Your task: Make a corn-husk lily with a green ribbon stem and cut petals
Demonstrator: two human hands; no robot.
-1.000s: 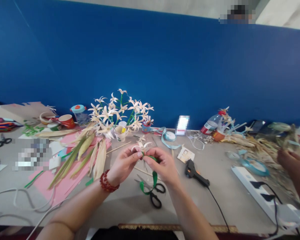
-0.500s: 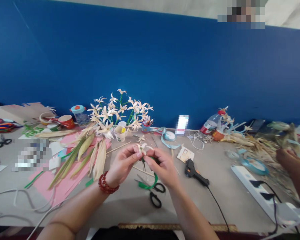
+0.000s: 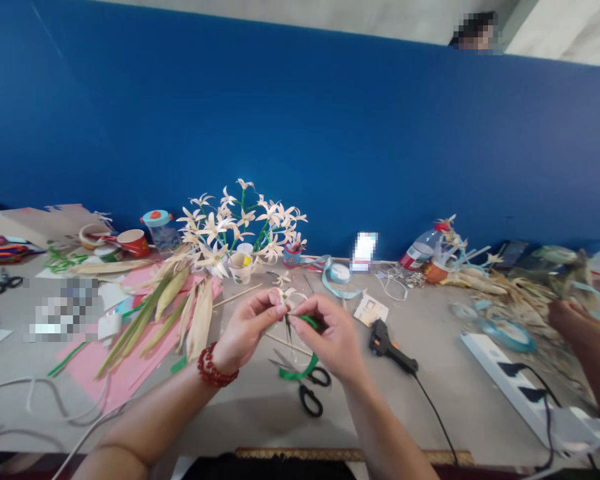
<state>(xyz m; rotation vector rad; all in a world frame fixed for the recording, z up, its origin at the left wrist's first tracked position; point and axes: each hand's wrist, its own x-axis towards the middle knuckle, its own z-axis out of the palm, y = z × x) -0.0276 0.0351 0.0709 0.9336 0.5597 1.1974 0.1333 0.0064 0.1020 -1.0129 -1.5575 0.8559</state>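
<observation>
My left hand (image 3: pixel 247 327), with a red bead bracelet at the wrist, pinches a small cream husk flower (image 3: pixel 286 295) just below its petals. My right hand (image 3: pixel 330 337) is closed on a green ribbon (image 3: pixel 303 368) that runs from the flower's stem down toward the table. Both hands meet above the grey table (image 3: pixel 260 407), a little over a pair of black scissors (image 3: pixel 307 390).
A bunch of finished cream flowers (image 3: pixel 240 223) stands behind in a cup. Green and dry husk leaves (image 3: pixel 170 310) lie on pink paper at left. A black glue gun (image 3: pixel 393 347) with its cord lies at right, by a white power strip (image 3: pixel 520 393). Another person's hand (image 3: pixel 575 320) works at far right.
My right hand has turned the green ribbon round the stem, and the loose tail has shortened and shifted. My left hand keeps its pinch on the flower. The other person's hand moved slightly.
</observation>
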